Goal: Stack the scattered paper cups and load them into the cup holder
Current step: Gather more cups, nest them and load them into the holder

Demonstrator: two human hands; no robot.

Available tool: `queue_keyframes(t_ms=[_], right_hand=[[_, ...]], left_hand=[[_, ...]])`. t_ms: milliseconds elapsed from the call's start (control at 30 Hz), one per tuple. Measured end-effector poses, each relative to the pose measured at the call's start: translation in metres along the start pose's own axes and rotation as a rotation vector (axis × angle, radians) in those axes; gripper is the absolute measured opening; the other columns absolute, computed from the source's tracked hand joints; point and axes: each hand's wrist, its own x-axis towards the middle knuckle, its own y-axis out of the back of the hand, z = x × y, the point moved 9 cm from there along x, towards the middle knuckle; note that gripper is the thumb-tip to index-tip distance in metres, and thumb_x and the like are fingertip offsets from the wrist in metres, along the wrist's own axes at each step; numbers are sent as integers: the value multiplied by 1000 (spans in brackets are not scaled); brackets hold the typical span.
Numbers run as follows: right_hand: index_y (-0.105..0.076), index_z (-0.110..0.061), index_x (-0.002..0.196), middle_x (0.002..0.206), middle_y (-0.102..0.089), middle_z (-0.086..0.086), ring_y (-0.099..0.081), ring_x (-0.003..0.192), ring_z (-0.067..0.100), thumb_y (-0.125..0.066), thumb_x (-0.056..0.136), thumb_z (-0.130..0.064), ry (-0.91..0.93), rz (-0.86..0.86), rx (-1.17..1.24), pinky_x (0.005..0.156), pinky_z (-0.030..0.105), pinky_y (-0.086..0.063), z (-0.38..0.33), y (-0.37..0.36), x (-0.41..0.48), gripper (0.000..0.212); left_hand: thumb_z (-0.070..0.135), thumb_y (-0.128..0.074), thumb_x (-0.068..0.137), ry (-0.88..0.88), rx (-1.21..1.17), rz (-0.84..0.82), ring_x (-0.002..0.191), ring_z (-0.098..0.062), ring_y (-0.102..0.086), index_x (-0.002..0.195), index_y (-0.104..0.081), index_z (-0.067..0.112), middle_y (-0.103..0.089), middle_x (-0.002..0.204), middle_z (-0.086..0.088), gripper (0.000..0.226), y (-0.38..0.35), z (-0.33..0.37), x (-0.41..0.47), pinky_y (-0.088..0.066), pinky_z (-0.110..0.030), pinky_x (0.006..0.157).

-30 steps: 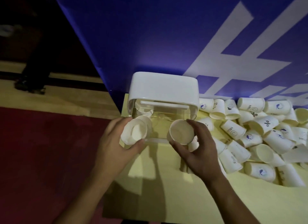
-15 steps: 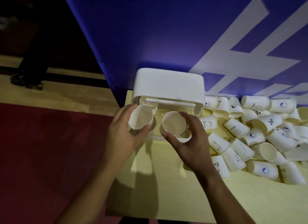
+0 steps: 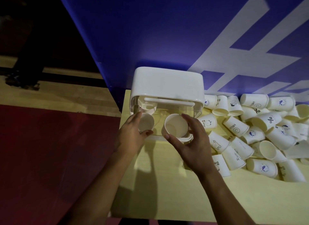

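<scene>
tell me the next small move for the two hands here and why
Probably ease both cups further into the cup holder. The left hand grips the left cup and the right hand grips the right cup, both already at the holder's clear front, mouths facing the camera.

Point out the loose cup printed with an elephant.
The cup lying beside the right hand; its neighbours carry lettering or other drawings.
</scene>
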Motion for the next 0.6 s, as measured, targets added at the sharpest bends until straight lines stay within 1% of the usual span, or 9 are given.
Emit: queue_keyframes(t_ms=[67, 133, 200, 267, 367, 433, 500, 533, 600], right_hand=[[-59, -21, 133, 124, -60, -17, -56, 117, 0, -87, 75, -46, -15, -11, 18, 94, 16, -46, 0, -8, 0, 69], [-58, -25, 133, 123, -58, -26, -57, 116, 0, -87, 74, -49, -12, -6, 47, 93, 14, -45, -5, -16, 2, 69], [-58, -27, 133, 124, -56, -31, -58, 116, 5, -86, 74, -52, 10, 1, 69, 94, 19, -48, -13, -27, 6, 70], [-58, -25, 133, 125, -57, -28, -58, 118, 8, -89, 74, -47, 30, -1, 87, 95, 31, -52, -19, -40, 10, 71], [-57, -21, 135, 124, -59, -20, -56, 118, 5, -90, 74, -43, 43, -14, 86, 95, 32, -52, -23, -58, 15, 73], [-57, -20, 135, 125, -59, -17, -54, 117, -1, -91, 73, -42, 50, -25, 77, 95, 23, -49, -22, -69, 16, 73], [-56, -22, 136, 125, -55, -23, -49, 117, -11, -91, 73, -42, 28, -45, 61, 94, 11, -42, -16, -80, 16, 74], [-56, -22, 136, 125, -52, -26, -46, 116, -16, -90, 73, -43, 13, -65, 52, 94, 5, -37, -13, -86, 17, 75], [-55, -22, 138, 127, -49, -28, -42, 117, -21, -89, 73, -47, -7, -117, 31, 95, 1, -31, -5, -99, 17, 78]], left_hand=[[46, -86, 77, 29, -10, -8, 133, -22, -55, 152, -47, 22, -55, 150, 1, 88, -2, -2, 1, -50, -36, 101], [48, -87, 74, 30, -14, -18, 132, -22, -56, 151, -47, 24, -56, 148, 3, 90, -2, 1, 2, -52, -35, 99], [41, -91, 71, 14, -75, -35, 126, -14, -58, 149, -46, 28, -58, 141, 11, 92, 0, 4, 2, -48, -21, 88], [26, -91, 73, 19, -148, -52, 122, -7, -55, 153, -42, 26, -57, 135, 17, 94, 4, 2, -4, -40, -12, 84], [6, -76, 86, 61, -237, -13, 115, -9, -59, 145, -50, 21, -59, 120, 20, 66, 16, -10, -17, -38, -1, 77], [10, -67, 96, 136, -333, 2, 112, -4, -57, 147, -51, 24, -59, 118, 20, 55, 22, -21, -24, -42, -7, 84], [20, -58, 103, 193, -441, 35, 117, -5, -62, 146, -54, 27, -66, 129, 12, 44, 25, -30, -25, -52, -27, 97], [25, -54, 105, 209, -490, 53, 118, -6, -63, 144, -57, 28, -68, 130, 10, 39, 26, -32, -24, -53, -33, 100], [34, -51, 107, 218, -529, 77, 116, -5, -65, 140, -61, 27, -70, 128, 8, 36, 25, -31, -17, -54, -34, 101]])
